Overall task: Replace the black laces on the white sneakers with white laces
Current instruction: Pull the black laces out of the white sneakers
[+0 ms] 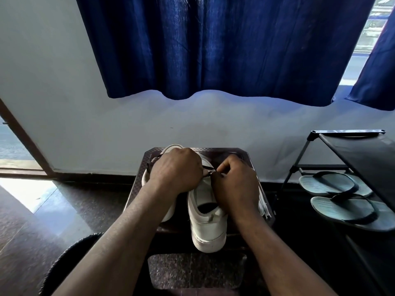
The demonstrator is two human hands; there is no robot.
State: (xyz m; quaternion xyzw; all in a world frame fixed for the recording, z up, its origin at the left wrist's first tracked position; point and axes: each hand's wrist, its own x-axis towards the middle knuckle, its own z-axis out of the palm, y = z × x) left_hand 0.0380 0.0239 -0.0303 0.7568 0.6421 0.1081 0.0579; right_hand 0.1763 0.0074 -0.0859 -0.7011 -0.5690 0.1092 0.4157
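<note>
Pinching black lace [208, 171] in right hand [235, 183], fingers curled tight; gripping same lace with left hand [176, 167], just left. Working over sneaker [206, 218] mid-table [245, 155], heel near edge, toe away. Leaving white laces [264, 207] at right edge.

At lower centre of the frame, two white sneakers sit on a dark surface [224, 151]. The left hand [176, 169] curls over the front of the right-hand sneaker [208, 229], while the right hand [235, 180] pinches its black lace [207, 170]. The left-hand sneaker [171, 147] shows behind them. White laces [264, 207] lie at the surface's right edge. Flip-flops [333, 184] rest on a rack [363, 150] at right, and a blue curtain [213, 50] hangs across the top.
</note>
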